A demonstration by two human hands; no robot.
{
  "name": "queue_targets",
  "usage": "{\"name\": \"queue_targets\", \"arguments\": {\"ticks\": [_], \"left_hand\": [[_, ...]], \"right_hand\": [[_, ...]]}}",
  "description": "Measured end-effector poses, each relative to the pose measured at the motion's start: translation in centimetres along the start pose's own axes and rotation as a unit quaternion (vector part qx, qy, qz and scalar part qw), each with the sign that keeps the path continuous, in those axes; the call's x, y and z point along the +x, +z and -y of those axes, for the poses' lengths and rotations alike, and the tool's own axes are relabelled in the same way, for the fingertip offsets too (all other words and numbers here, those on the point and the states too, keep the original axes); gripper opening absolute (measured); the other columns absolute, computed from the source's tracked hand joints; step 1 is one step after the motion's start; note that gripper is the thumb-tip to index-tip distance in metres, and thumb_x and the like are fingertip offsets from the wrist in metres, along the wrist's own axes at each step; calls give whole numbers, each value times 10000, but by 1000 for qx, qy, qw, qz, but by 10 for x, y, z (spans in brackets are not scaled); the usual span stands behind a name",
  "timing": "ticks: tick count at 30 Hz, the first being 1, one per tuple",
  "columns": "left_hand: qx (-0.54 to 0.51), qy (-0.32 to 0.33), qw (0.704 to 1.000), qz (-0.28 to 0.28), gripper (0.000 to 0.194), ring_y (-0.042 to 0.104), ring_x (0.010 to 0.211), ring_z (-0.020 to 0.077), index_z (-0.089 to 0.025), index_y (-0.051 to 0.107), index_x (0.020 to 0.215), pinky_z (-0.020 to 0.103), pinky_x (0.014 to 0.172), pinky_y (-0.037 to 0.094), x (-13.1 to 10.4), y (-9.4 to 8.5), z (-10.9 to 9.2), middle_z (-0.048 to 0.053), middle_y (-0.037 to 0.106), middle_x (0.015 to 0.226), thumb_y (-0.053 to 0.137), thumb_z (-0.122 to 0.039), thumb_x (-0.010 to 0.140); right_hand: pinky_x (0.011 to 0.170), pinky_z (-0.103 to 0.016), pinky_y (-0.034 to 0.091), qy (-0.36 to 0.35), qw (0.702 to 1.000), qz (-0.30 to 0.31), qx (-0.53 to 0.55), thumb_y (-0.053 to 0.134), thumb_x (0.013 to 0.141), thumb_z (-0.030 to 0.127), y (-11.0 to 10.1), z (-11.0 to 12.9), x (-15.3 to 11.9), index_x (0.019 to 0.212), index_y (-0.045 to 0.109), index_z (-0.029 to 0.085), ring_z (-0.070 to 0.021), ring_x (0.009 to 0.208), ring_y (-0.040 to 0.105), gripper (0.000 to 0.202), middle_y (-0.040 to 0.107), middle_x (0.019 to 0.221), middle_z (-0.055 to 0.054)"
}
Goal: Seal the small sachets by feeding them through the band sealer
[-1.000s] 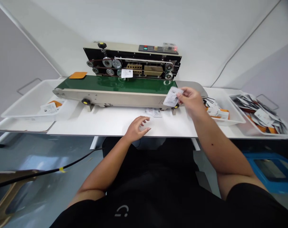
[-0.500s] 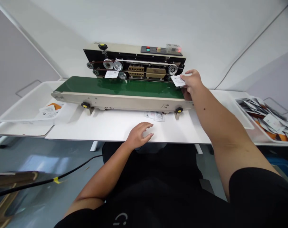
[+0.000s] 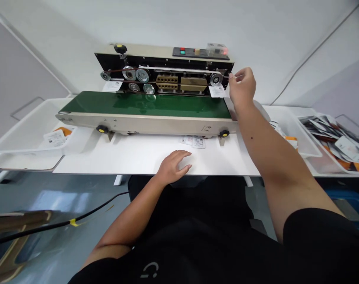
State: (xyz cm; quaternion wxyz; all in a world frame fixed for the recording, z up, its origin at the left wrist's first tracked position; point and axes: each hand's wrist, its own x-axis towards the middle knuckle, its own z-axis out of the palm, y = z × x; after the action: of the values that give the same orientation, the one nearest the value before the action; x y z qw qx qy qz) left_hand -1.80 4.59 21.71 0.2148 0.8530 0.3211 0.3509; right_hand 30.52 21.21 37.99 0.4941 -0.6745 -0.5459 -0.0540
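A band sealing machine [image 3: 164,59] with a green conveyor belt [image 3: 167,105] stands on the white table. At its right end a small white printed packet [image 3: 217,91] sits upright at the rollers, its top edge in the machine. My right hand [image 3: 243,88] is just right of that packet, fingers loosely curled and apart, holding nothing I can see. Another packet [image 3: 112,86] hangs at the machine's left end above the belt. My left hand [image 3: 173,167] rests at the table's front edge, open and empty, thumb and fingers apart. Flat packets [image 3: 198,142] lie under the conveyor.
A white bin [image 3: 28,136] holding a few packets stands at the left. To the right is a tray [image 3: 311,148], partly behind my forearm, and beyond it a heap of packets [image 3: 342,142]. A black cable [image 3: 96,211] runs over the floor.
My right hand has let go of the packet, which now sits at the machine's right rollers, and has risen slightly. The other packet has travelled left along the machine. My left hand is still.
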Motion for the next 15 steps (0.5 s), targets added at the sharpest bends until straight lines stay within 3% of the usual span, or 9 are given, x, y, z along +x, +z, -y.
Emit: {"name": "queue_targets", "arguments": {"ticks": [2,3,6,8,10,12,15], "left_hand": [[19,-16,1000,2,387,657,1275,289,-230,645,1368,480,1108,570,3,2,2,112,703,1328,638,-386,1014],[32,-29,999,4,399,644,1295,297,-225,640,1377,493,1137,547,6,3,3,115,696,1344,644,-384,1011],[78,-63,994,38,534,558,1415,329,-201,588,1453,514,1222,468,21,10,11,134,629,1472,701,-406,973],[110,-73,988,79,677,435,1536,363,-180,521,1533,543,1290,377,34,17,18,148,521,1610,733,-441,946],[141,-89,980,111,776,293,1618,405,-153,440,1607,599,1322,285,45,23,25,166,393,1708,710,-474,954],[162,-97,973,132,800,222,1642,428,-135,380,1649,651,1320,231,51,28,30,183,325,1742,646,-503,990],[170,-68,974,136,761,290,1618,423,-151,358,1665,669,1303,236,48,28,28,189,373,1718,572,-510,1028]], "right_hand": [[1009,-378,505,-68,996,-59,12,532,1043,254,-14,8,-46,1126,596,157,-175,1032,626,143,677,1091,-93],[977,-371,527,-104,993,-48,33,500,1048,249,-20,10,-76,1134,615,180,-179,1006,640,159,680,1109,-84],[918,-401,576,-174,975,125,63,533,1029,303,-25,4,-167,1118,687,228,-221,943,679,192,723,1041,-74],[999,-472,574,-188,953,232,50,563,994,302,-16,-8,-215,1192,714,230,-280,1061,688,259,752,1092,-98],[1131,-570,513,-176,938,298,23,560,975,305,-3,-20,-243,1317,700,211,-350,1273,631,381,726,1297,-146],[1223,-646,421,-151,933,327,-2,546,968,313,9,-27,-253,1445,641,191,-398,1450,514,501,614,1506,-178],[1257,-659,380,-148,929,339,-18,574,946,308,11,-30,-254,1557,543,183,-407,1505,468,625,541,1584,-191]]}}
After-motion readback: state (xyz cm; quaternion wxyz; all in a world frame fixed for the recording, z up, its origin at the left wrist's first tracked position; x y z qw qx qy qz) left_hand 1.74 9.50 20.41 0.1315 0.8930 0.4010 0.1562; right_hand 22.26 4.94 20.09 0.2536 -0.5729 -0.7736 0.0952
